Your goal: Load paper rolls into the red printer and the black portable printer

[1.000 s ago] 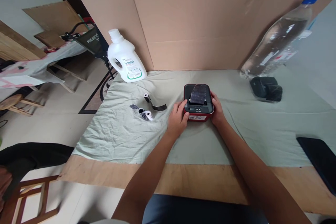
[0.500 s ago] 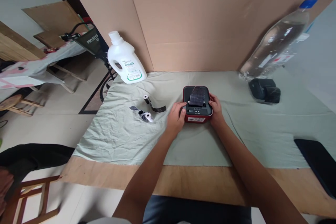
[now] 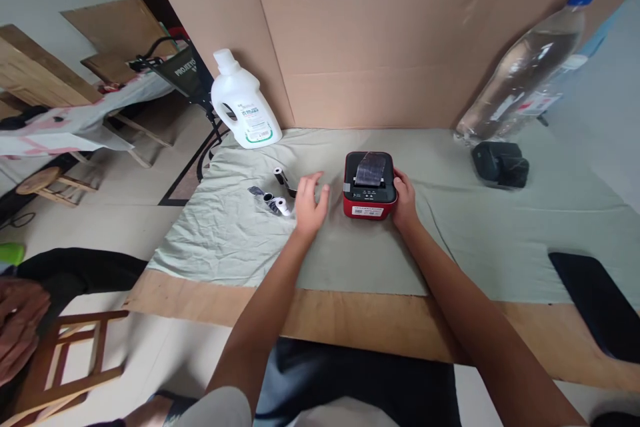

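Printer (image 3: 370, 187), a little red box with a dark top, sits in the middle of the pale green cloth (image 3: 450, 240) on the table. A dark strip of paper (image 3: 371, 169) curls up out of its top. The right hand (image 3: 404, 199) is pressed against the printer's right side. Its fingers are bent around that side and its thumb lies along the top edge, so the hand grips the box.

The left hand (image 3: 309, 203) is off the printer. It hovers just beside the box's left side, with a small gap between them. Its fingers (image 3: 314, 181) are spread apart and hold nothing. They point toward the small paper rolls (image 3: 278, 203) that lie on the cloth just left of the hand. One more roll (image 3: 280, 175) with a dark tail lies a bit farther back, right by the fingertips.

A white jug (image 3: 244, 104) stands at the back left, near the tall cardboard wall (image 3: 370, 40). A big clear bottle (image 3: 525, 67) with a blue cap leans at the back right. A small black thing (image 3: 499, 164) sits below it on the cloth. A flat dark thing (image 3: 595, 293) lies at the right edge of the table. A wooden chair (image 3: 65, 360) stands on the floor at the left, and another person's hand (image 3: 17, 320) shows near it.
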Motion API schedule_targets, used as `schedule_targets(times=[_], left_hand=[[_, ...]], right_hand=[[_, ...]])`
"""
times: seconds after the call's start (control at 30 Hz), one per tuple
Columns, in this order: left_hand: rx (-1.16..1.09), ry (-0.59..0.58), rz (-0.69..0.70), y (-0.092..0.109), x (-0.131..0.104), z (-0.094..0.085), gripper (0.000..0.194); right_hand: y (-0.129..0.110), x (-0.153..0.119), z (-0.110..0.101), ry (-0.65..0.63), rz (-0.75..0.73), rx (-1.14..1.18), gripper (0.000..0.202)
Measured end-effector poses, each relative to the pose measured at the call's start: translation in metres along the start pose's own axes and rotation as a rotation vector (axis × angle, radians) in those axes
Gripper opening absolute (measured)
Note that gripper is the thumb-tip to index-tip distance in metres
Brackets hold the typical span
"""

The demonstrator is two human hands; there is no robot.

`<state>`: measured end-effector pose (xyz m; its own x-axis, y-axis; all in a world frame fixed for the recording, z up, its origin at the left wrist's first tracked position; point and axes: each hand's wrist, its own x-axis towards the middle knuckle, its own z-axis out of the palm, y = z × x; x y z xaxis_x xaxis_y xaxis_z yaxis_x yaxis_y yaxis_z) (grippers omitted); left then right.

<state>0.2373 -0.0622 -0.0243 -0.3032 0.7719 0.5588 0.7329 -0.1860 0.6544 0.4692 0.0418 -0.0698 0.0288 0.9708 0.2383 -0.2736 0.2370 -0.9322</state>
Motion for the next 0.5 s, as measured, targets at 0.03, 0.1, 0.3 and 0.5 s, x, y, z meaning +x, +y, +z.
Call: schedule_targets(times=[0.03,0.1,0.3,0.5], left_hand=[[0.087,0.046,-0.052,-0.005,0.01,-0.009,0.032],[0.275,0.108,-0.224,-0.017,0.034,-0.03,0.032],[0.535,-0.416,-0.418,-0.066,0.094,-0.074,0.068],[0.739,-0.669,-0.322,-0.073,0.112,-0.092,0.049]], right_hand=[[0.0,0.001,0.0,0.003,0.004,0.012,0.048],[0.002,0.002,0.001,0.008,0.014,0.037,0.048],[0.007,0.007,-0.001,-0.014,0.023,0.076,0.047],[0.007,0.008,-0.002,-0.029,0.016,0.089,0.044]])
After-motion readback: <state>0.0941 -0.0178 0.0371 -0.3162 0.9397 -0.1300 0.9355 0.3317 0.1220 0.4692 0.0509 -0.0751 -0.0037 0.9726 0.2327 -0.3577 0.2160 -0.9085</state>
